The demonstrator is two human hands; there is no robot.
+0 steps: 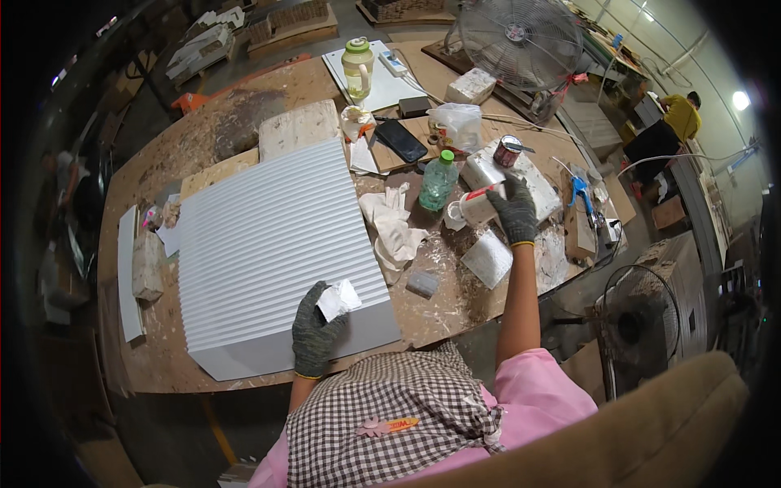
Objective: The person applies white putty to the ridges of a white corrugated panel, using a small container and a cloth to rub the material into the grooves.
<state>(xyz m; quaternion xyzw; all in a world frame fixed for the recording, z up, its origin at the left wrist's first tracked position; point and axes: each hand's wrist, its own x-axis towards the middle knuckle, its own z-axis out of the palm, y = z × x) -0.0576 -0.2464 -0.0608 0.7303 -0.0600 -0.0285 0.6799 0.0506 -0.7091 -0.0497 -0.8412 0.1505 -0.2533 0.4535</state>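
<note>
My left hand (316, 335), in a dark grey knit glove, is closed on a folded white cloth or paper pad (338, 300). It is at the near edge of a ribbed white panel (268, 244), which lies on the workbench. Farther right, my gloved right hand (516, 213) grips a white bottle with a red label (478, 206) that is tilted toward the left. Close to the bottle's left end is a small white round piece (454, 215); whether it is a cap or a cup, I cannot tell. A green plastic bottle with a green cap (439, 180) stands beyond it.
A crumpled cream cloth (392, 228) lies right of the panel, near a small grey block (422, 284) and a white wrapped square (488, 259). A phone (400, 141), an open tin (507, 151) and a blue air gun (581, 193) lie farther off. A large fan (517, 37) stands behind.
</note>
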